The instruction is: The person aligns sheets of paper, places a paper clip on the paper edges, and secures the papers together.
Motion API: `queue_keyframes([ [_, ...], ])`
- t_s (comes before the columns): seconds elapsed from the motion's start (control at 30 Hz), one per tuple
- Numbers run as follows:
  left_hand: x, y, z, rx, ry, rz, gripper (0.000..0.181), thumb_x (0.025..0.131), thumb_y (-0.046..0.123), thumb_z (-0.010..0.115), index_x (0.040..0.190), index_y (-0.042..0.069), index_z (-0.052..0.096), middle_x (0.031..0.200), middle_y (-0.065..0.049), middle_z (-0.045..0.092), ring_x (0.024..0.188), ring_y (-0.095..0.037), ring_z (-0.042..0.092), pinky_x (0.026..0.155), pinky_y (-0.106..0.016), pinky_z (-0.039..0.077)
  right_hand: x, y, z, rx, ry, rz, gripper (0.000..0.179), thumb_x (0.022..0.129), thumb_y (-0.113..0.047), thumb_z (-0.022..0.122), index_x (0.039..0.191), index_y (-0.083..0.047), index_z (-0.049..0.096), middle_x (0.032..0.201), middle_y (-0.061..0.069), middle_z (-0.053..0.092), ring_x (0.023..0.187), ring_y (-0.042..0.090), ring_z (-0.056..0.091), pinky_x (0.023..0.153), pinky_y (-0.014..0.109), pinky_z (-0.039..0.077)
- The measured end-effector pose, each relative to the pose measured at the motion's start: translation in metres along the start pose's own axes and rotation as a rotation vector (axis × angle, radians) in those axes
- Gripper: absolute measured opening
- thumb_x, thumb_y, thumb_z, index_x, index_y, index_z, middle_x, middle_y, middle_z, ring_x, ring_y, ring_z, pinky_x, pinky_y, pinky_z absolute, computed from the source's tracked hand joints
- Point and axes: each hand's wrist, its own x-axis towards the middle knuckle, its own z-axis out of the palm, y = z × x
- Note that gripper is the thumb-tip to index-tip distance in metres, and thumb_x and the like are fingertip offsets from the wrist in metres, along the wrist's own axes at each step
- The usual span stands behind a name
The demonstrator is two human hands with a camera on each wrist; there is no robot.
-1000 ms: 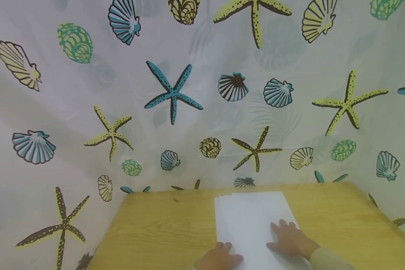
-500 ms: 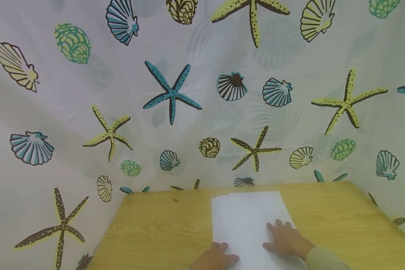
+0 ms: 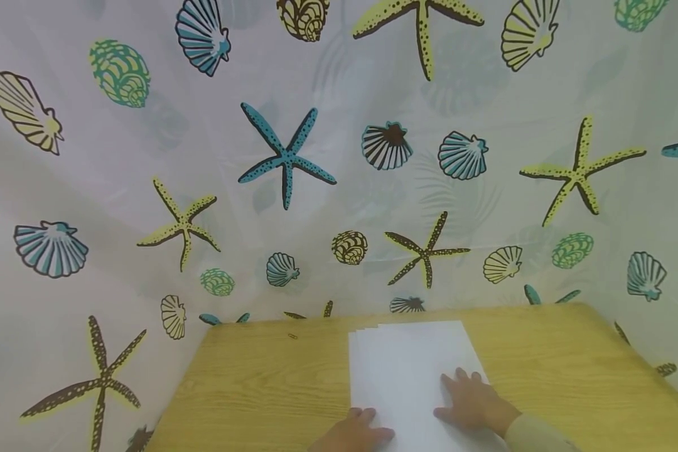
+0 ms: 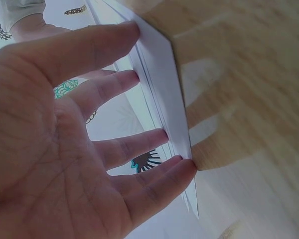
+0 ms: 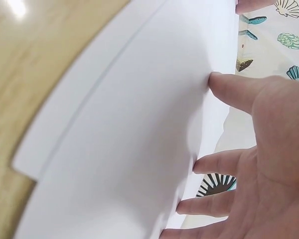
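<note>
A small stack of white paper sheets (image 3: 407, 358) lies on the wooden table in the head view, its left edges slightly fanned out. My left hand (image 3: 355, 433) touches the near left part of the stack. In the left wrist view, the left fingertips rest along the layered paper edges (image 4: 162, 64), spread apart. Over the right side of the sheets, my right hand (image 3: 470, 402) presses down with spread fingers. The right wrist view has its thumb and fingertips on the top sheet (image 5: 129, 114), and one sheet sticks out beneath it.
A small paper clip (image 3: 293, 336) lies toward the back left of the wooden table (image 3: 260, 383). A pale curtain (image 3: 316, 63) printed with starfish and shells hangs behind the table and on both sides.
Both hands and the paper stack have slid a little to the left across the table. The paper clip stays in place, and the head view has shifted slightly.
</note>
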Motion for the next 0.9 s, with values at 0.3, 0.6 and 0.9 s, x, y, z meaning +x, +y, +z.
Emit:
queue_keyframes([
  [0.3,-0.007,-0.002,0.0,-0.041,-0.004,-0.008,0.054,0.081,0.067,0.053,0.127,0.04,0.055,0.132,0.002,0.049,0.118,-0.019,0.048,0.089,-0.037,0.05,0.001,-0.006,0.002,-0.024,0.022,-0.029,0.076,0.08,-0.054,0.065,0.13,0.002,0.052,0.132,0.034,0.042,0.116,0.058,0.036,0.092,0.07,0.031],
  [0.6,-0.012,-0.004,0.003,-0.082,-0.033,-0.081,0.058,0.077,0.073,0.051,0.127,0.045,0.053,0.136,0.005,0.046,0.121,-0.019,0.046,0.091,-0.041,0.049,0.002,-0.009,0.004,-0.016,0.005,-0.021,0.079,0.08,-0.058,0.063,0.132,0.001,0.051,0.135,0.034,0.039,0.119,0.059,0.033,0.094,0.071,0.029],
  [0.9,-0.017,-0.009,0.008,-0.121,-0.04,-0.071,0.059,0.078,0.076,0.045,0.127,0.044,0.054,0.137,0.004,0.046,0.124,-0.023,0.044,0.092,-0.046,0.047,0.004,-0.014,0.01,-0.014,-0.003,-0.007,0.079,0.079,-0.057,0.064,0.132,-0.001,0.051,0.137,0.032,0.038,0.12,0.058,0.033,0.094,0.071,0.029],
])
